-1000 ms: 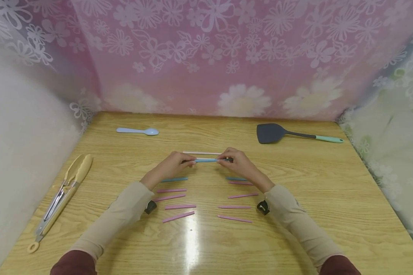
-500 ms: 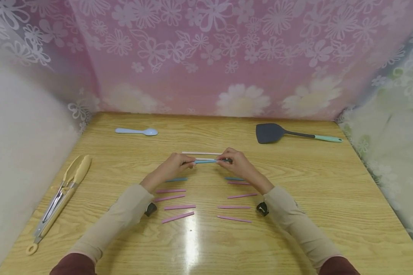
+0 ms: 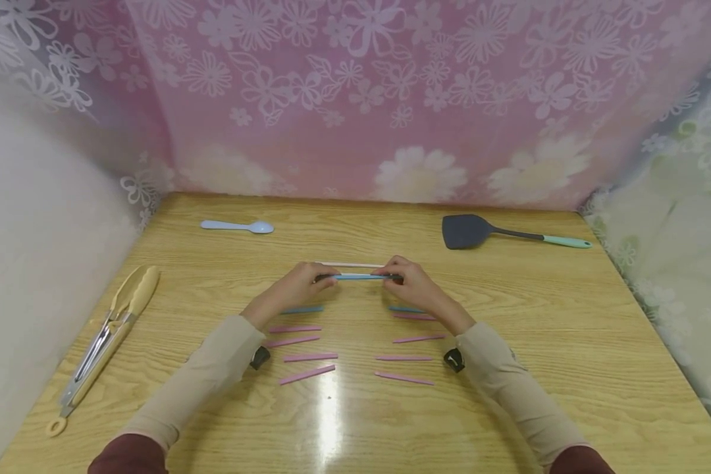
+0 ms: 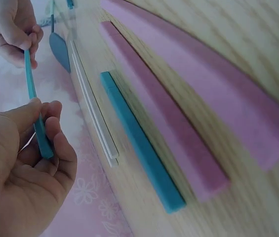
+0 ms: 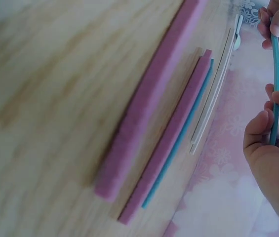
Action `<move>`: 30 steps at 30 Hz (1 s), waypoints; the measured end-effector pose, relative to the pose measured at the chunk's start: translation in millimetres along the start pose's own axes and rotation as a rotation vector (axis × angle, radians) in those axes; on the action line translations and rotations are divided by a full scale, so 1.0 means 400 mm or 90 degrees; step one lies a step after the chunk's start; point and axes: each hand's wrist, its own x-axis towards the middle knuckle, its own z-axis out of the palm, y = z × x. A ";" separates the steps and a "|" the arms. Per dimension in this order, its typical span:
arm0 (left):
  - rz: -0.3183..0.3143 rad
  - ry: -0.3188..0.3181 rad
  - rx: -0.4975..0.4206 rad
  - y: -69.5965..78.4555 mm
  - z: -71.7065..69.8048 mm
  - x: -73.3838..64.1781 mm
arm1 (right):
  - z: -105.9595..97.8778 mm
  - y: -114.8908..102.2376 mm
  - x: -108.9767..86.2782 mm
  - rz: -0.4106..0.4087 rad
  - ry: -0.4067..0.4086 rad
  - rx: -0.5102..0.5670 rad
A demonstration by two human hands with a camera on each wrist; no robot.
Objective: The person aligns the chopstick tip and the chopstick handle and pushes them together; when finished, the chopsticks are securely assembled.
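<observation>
We see the held blue stick [image 3: 360, 277] just above the desk [image 3: 243, 428], far of the pink sticks [image 3: 311, 357], its long axis running left to right; the left hand's grip [image 3: 304, 284] pinches it toward its left end, the right hand's grip [image 3: 407, 280] toward its right — neither hand sits clearly nearer; two white sticks [image 3: 352, 265] lie on the far side — roughly parallel
</observation>
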 end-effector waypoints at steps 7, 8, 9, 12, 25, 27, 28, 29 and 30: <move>-0.034 0.020 0.003 -0.012 -0.014 -0.014 | 0.001 0.006 -0.003 0.001 0.020 -0.009; -0.037 0.021 0.003 -0.014 -0.016 -0.017 | 0.000 0.006 -0.003 0.003 0.023 -0.014; -0.038 0.023 0.003 -0.017 -0.019 -0.019 | 0.000 0.006 -0.003 0.003 0.028 -0.019; -0.031 0.031 0.003 -0.026 -0.026 -0.025 | -0.001 0.007 -0.002 -0.006 0.042 -0.046; -0.041 0.034 0.013 -0.056 -0.029 -0.032 | 0.006 0.025 0.009 0.007 0.030 -0.097; -0.050 0.023 0.010 -0.062 -0.026 -0.030 | 0.008 0.028 0.010 0.017 0.016 -0.096; -0.053 0.018 0.008 -0.065 -0.024 -0.030 | 0.009 0.028 0.011 0.021 0.011 -0.095; -0.058 0.015 0.005 -0.067 -0.023 -0.029 | 0.010 0.029 0.011 0.024 0.006 -0.097; -0.060 0.013 0.004 -0.068 -0.023 -0.029 | 0.011 0.028 0.011 0.026 0.003 -0.100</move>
